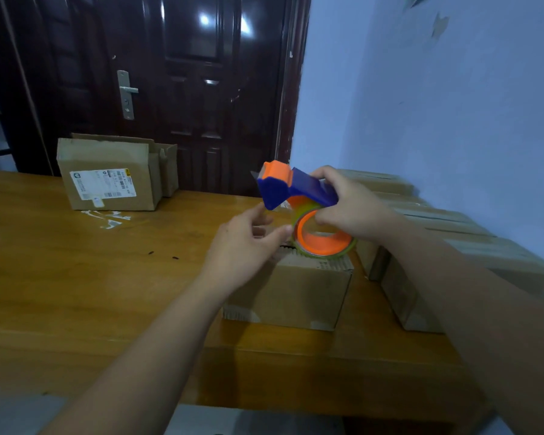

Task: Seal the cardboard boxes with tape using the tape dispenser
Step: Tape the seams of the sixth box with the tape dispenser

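Observation:
My right hand [349,208] grips a blue and orange tape dispenser [291,188], holding it tilted in the air above a small cardboard box [296,293]. Its tape roll [324,240] with an orange core hangs just over the box's top. My left hand [245,243] is at the roll's left side, thumb and fingers pinching at the tape edge near the roll. The box sits on the wooden table [91,277] in front of me, and my left hand hides part of its top.
Several closed cardboard boxes [446,243] line the right side along the blue wall. An open box with a shipping label [107,177] stands at the table's far edge, with tape scraps [107,219] in front of it. A dark door is behind.

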`<state>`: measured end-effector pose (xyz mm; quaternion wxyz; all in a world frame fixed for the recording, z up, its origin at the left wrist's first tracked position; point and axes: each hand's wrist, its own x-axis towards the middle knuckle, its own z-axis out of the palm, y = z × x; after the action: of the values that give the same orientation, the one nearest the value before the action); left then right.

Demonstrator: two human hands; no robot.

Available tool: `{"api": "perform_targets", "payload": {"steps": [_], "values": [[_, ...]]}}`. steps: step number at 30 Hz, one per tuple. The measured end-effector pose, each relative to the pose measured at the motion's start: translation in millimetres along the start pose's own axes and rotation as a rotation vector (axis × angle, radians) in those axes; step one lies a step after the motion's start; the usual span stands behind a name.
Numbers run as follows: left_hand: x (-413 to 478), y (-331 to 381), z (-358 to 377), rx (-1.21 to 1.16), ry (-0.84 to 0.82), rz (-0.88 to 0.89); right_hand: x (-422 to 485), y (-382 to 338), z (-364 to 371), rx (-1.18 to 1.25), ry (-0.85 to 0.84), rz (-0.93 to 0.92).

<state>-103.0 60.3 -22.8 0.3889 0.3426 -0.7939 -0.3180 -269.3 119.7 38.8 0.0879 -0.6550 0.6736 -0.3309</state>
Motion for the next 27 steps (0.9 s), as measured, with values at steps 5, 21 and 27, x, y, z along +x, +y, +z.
{"api": "perform_targets", "payload": {"steps": [5,21,27], "values": [[0,19,6,-0.506,0.240,-0.126,5,-7,7,-0.141,-0.027,-0.036],[11,23,28,-0.724,0.369,-0.318,-5,3,8,-0.018,0.052,-0.008],[16,23,8,-0.582,0.368,-0.332,-8,0,3,-0.029,-0.006,-0.057]]}}
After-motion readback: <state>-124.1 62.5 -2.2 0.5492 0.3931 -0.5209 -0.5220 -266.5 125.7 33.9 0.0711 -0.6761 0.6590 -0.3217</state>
